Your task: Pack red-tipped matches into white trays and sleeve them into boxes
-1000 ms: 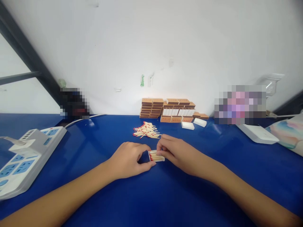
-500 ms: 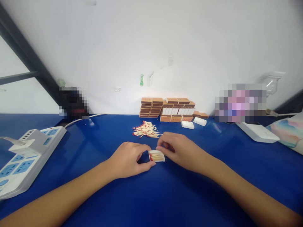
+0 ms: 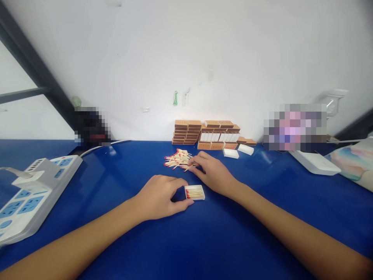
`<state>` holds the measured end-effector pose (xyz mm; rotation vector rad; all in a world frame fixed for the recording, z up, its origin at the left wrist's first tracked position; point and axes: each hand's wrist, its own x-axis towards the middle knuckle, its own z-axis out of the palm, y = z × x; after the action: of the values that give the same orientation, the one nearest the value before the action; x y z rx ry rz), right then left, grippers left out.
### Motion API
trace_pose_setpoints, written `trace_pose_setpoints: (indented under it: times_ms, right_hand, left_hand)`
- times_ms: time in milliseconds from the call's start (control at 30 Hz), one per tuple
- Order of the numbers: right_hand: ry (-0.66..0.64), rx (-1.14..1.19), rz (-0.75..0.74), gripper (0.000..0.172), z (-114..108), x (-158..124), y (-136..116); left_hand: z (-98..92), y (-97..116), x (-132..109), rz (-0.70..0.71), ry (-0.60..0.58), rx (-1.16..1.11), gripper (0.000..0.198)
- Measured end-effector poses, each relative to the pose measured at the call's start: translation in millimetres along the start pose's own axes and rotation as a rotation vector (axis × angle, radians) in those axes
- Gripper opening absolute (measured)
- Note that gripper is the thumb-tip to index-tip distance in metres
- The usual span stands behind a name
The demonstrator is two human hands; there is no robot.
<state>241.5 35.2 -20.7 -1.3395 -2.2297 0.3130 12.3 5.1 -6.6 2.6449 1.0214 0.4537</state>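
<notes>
My left hand (image 3: 163, 197) grips the left end of a small white matchbox tray (image 3: 201, 188) between thumb and fingers, on the blue table. Red-headed matches (image 3: 194, 194) lie in the tray side by side, heads to the left. Beyond the tray is a loose heap of matches (image 3: 177, 158). At its near right edge, my right hand (image 3: 214, 172) has thumb and fingertips closed on matches; how many it holds cannot be made out.
Stacked matchboxes (image 3: 186, 132) stand against the wall, with more boxes (image 3: 217, 146) beside them. Two white trays (image 3: 231, 154) lie in front. A power strip (image 3: 40, 198) with a plugged-in adapter is on the left, a white device (image 3: 317, 163) on the right.
My right hand has moved from above the tray, forward and slightly left, to the heap of matches. My left hand still holds the tray.
</notes>
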Motion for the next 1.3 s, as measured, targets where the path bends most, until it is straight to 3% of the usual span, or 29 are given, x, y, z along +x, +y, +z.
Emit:
trace_pose_setpoints:
  times_ms: [100, 333, 700, 967, 1300]
  right_hand:
    - [0.025, -0.032, 0.001, 0.006, 1, 1, 3]
    - [0.048, -0.333, -0.163, 0.016, -5, -11, 7]
    - [-0.007, -0.169, -0.093, 0.009, -13, -17, 17]
    - [-0.026, -0.173, -0.02, 0.016, -20, -20, 27]
    - [-0.008, -0.087, -0.062, 0.013, -16, -20, 21]
  left_hand:
    - [0.1, 0, -1, 0.004, 0.0, -0.001, 0.03]
    - [0.0, 0, 0, -0.01, 0.0, 0.006, 0.03]
    - [0.0, -1, 0, -0.002, -0.004, 0.01, 0.032]
    - [-0.7, 0, 1, 0.004, -0.005, 0.017, 0.032]
    - [0.5, -1, 1, 0.001, -0.004, 0.02, 0.035]
